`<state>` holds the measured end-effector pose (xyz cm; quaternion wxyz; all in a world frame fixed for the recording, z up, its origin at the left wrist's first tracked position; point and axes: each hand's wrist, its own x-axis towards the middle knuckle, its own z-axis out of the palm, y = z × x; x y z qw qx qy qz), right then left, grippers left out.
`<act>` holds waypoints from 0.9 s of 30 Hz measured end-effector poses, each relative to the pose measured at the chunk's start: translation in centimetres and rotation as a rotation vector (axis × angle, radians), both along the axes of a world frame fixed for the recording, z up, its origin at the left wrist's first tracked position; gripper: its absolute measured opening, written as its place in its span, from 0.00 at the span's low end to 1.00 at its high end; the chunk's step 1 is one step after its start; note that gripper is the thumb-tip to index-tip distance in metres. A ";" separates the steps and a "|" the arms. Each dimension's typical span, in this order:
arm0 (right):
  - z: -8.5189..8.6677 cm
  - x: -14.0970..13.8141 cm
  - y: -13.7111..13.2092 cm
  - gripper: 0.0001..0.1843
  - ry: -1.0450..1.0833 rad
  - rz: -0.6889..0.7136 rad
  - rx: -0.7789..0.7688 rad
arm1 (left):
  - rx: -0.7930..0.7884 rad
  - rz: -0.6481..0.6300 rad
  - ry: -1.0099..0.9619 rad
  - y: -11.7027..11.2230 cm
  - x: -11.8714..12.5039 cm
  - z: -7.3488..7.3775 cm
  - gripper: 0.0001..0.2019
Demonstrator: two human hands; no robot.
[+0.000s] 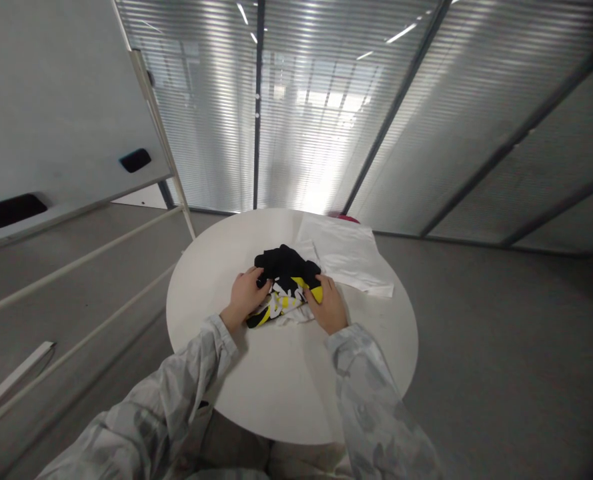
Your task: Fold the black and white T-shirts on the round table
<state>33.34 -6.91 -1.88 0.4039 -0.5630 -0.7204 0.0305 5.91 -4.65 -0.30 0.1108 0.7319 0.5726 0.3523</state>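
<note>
A crumpled garment (287, 268), black with a yellow and white pattern, lies bunched on a round white table (286, 387). My left hand (247, 293) is closed on its left edge, fingertips partly hidden by the cloth. On the opposite side my right hand (328, 305) pinches the garment by a black and yellow part. White fabric shows under and in front of the bunch; whether it belongs to the same garment I cannot tell. Just beyond my right hand, a white cloth (353, 257) is spread flat over the table's far right.
Something red (349, 219) peeks out behind the table's far edge. A whiteboard (66, 107) on a pale metal frame (91, 265) stands at the left. Glass panels with blinds (316, 120) rise behind the table, and grey floor (486, 347) lies to the right.
</note>
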 end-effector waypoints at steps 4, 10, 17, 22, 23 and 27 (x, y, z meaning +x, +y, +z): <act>0.1 0.2 -0.1 0.19 0.009 -0.017 0.012 | 0.008 0.096 -0.171 -0.7 -0.7 0.0 0.07; 0.9 0.4 -0.6 0.10 0.010 -0.031 0.054 | 0.040 0.245 -0.486 -0.9 -1.9 0.5 0.12; 2.4 -0.1 -1.9 0.06 0.064 0.017 0.144 | 0.172 0.214 -0.411 0.1 -2.5 1.6 0.08; 2.8 -1.0 -2.8 0.07 0.058 0.168 0.153 | 0.185 -0.093 -0.320 0.7 -2.2 3.2 0.21; 2.8 -1.1 -3.0 0.08 0.054 0.207 0.152 | 0.138 -0.189 -0.286 0.9 -2.0 3.4 0.29; 3.4 -1.6 -3.8 0.10 0.034 0.383 0.115 | -0.039 -0.439 -0.036 1.6 -1.3 3.4 0.44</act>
